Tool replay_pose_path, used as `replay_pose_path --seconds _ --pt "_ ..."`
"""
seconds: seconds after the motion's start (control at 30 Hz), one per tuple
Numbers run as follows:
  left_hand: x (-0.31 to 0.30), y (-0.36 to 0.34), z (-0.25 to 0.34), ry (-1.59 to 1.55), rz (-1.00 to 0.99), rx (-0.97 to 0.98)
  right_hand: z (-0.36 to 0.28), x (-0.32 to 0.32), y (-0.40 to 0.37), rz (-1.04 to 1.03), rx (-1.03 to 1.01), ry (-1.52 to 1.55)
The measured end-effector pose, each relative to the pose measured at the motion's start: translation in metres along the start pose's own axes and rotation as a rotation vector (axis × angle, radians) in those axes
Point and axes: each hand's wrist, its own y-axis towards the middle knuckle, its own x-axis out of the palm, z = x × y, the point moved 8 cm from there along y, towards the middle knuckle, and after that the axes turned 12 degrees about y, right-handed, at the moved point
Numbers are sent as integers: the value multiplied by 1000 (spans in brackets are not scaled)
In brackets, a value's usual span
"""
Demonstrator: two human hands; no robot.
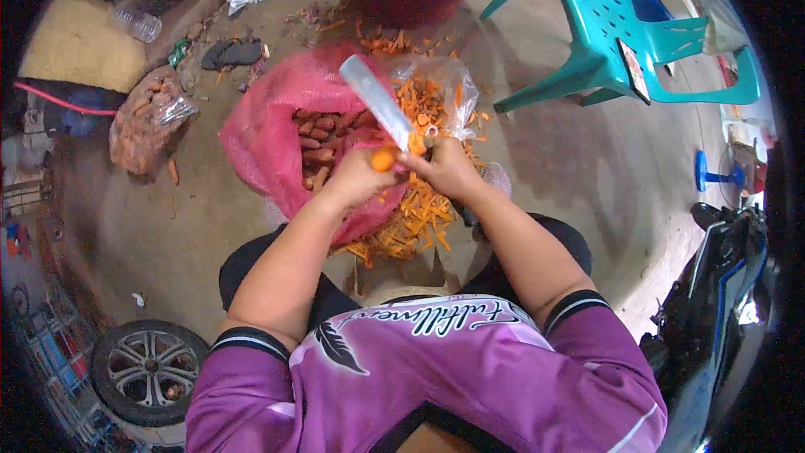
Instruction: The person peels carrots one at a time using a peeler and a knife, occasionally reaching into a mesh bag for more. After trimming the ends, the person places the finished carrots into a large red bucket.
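Our left hand (356,178) grips a pared-looking orange root vegetable (383,159) near the pink mesh sack (260,117), our right hand (450,169) closed on a broad silver-bladed knife (373,94). Orange strips (419,222) already lie heaped beside the sack, but many reddish-brown, whole roots (319,138) look left to pare. Around us, a green plastic chair (608,42) stands on grey floor (587,193).

Both bare arms are extending forward from the torso and angling inward, the left forearm (289,252) and the right forearm (521,247) forming a wedge. The left hand (360,174) is curling its fingers into a closed grip, its back facing up. The right hand (446,169) is holding a closed grip just beside it, the right thumb (413,163) pointing toward the left hand. Both wrists are lying nearly level with each other.
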Motion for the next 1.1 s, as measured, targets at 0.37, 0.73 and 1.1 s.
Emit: replay_pose_path --seconds 0.37,0.73,1.1 --pt "-229 -14 251 -539 161 908 61 -40 19 205 195 -210" --pt "-105 78 -10 -241 -291 63 163 -48 27 261 562 -438" --pt "-75 172 -166 593 425 -15 213 10 105 217 265 -569"
